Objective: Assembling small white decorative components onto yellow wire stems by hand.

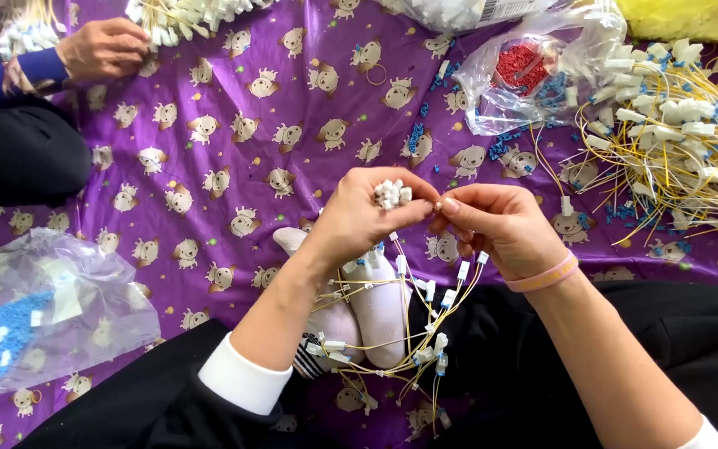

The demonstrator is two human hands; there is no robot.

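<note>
At frame centre the left hand (365,218) and right hand (492,224) meet fingertip to fingertip; wired connectors (392,333) hang below them. A wire pile (666,141) lies upper right, a bead bag (43,316) lower left.

Both forearms rise from the bottom edge and converge near the centre. The left hand (359,218) comes in from seven o'clock, wrist bent, palm turned up, fingers curled in a loose cup, thumb stretched toward three o'clock. The right hand (496,224) enters from five o'clock, knuckles up, thumb and forefinger pinched tight. The two hands' fingertips meet, touching just right of centre. Forearms are bare, cuffs pushed back.
</note>
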